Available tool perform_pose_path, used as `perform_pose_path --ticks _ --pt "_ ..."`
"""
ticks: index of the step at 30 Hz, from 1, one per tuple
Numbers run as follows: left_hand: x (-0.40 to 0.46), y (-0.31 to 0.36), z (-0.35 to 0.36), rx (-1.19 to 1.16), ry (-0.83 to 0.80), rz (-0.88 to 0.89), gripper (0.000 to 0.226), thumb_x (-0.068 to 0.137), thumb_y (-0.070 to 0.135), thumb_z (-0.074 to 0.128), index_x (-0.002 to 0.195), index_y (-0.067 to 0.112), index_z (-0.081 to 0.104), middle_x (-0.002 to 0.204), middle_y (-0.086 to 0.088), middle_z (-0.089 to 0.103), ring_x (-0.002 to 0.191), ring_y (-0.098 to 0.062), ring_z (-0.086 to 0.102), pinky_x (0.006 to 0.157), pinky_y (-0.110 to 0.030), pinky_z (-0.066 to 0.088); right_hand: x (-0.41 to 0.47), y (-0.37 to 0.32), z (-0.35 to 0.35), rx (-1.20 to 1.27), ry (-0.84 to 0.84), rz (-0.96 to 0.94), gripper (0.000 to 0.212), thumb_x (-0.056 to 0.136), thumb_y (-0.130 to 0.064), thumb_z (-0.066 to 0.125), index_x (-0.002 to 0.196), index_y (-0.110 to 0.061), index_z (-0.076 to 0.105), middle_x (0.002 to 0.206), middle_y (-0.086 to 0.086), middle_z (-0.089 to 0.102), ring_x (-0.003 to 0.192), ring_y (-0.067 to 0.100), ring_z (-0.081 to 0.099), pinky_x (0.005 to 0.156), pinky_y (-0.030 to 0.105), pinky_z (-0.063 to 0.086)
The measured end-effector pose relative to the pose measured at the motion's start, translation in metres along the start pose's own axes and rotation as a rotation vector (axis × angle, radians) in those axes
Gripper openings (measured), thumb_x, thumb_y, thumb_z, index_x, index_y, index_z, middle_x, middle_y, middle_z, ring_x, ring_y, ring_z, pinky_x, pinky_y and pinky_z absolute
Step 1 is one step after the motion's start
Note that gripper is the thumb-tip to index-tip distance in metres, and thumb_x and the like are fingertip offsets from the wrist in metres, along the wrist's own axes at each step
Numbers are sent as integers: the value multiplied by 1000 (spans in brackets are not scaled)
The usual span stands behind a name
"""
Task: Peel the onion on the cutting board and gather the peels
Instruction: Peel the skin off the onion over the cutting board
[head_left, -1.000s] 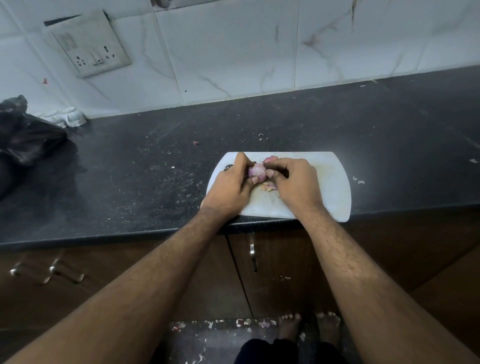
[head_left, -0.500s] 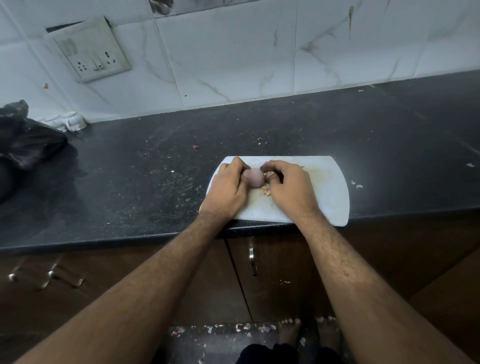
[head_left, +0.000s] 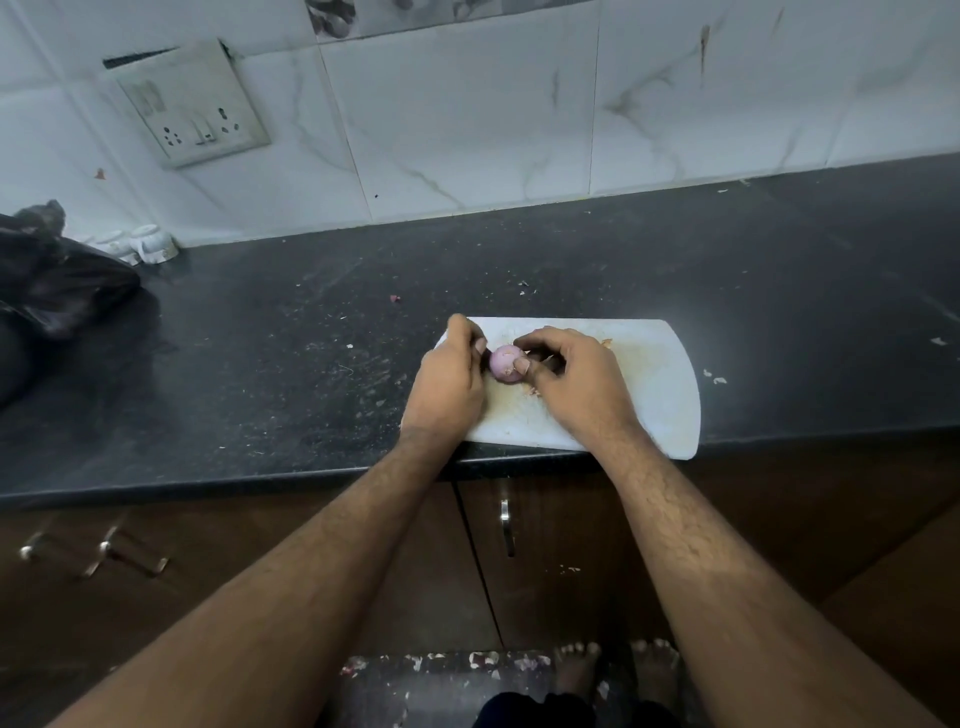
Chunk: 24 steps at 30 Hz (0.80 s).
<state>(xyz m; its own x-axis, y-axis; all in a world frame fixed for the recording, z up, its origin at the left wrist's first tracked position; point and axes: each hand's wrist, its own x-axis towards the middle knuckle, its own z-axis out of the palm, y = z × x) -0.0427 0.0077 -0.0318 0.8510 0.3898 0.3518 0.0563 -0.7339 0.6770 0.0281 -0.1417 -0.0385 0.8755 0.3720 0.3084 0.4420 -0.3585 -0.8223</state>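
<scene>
Nearest the viewer, bare feet (head_left: 576, 670) stand on a floor littered with peel scraps. Above them, the white cutting board (head_left: 649, 395) overhangs the front edge of the dark table (head_left: 260, 364). On the board, the left hand (head_left: 447, 384) and right hand (head_left: 576, 379) both grip the small purple onion (head_left: 503, 364), fingers curled around it, right thumb pressed on its top. Peel fragments (head_left: 532, 392) lie beneath. Farther back, a black bag (head_left: 57, 280) sits at left; a socket plate (head_left: 192, 104) hangs on the tiled wall.
</scene>
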Motion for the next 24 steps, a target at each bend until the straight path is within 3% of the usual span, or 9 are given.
perform_pose_path --ticks 4,6,10,13,17,21,24 --pt "4 -2 -1 60 24 -66 30 93 6 47 118 17 59 111 1 67 108 -20 59 97 -47 51 0 1 1 -1 13 20 20 90 -29 77 110 -31 75 89 -16 71 84 3 66 80 33 60" --pt "3 3 -2 121 -33 -22 36 86 17 46 115 16 68 114 2 62 112 -21 55 100 -49 48 0 1 2 -6 18 12 20 90 -30 77 110 -30 75 90 -15 72 84 3 67 80 33 60" --pt "-3 9 -6 33 -99 43 55 79 42 43 125 21 65 113 7 70 108 -17 62 100 -45 49 -1 0 1 -23 27 11 20 91 -29 76 111 -28 75 92 -15 73 85 3 67 81 32 59" --pt "-4 10 -5 70 -150 132 41 82 42 55 118 27 65 104 15 71 97 -10 63 91 -42 53 -2 -3 -1 -10 36 7 20 90 -24 77 109 -28 76 94 -18 73 88 1 67 84 27 58" --pt "0 4 -3 125 -156 145 40 87 40 69 126 29 65 114 13 71 108 -15 62 99 -49 50 -4 -6 -5 13 72 25 18 93 -13 72 107 -22 79 89 -21 70 84 -5 63 82 12 49" --pt "0 3 -1 120 -156 114 46 92 35 72 134 22 59 116 5 71 110 -21 64 102 -47 48 -3 -5 -3 -14 93 37 23 97 -7 62 104 -22 78 102 -12 76 94 6 68 90 29 56" --pt "1 2 2 116 -146 128 38 94 42 68 124 23 55 112 7 73 104 -22 65 96 -49 49 -2 -3 0 -16 106 61 28 98 -7 53 104 -23 76 105 -11 75 98 11 68 91 37 57"
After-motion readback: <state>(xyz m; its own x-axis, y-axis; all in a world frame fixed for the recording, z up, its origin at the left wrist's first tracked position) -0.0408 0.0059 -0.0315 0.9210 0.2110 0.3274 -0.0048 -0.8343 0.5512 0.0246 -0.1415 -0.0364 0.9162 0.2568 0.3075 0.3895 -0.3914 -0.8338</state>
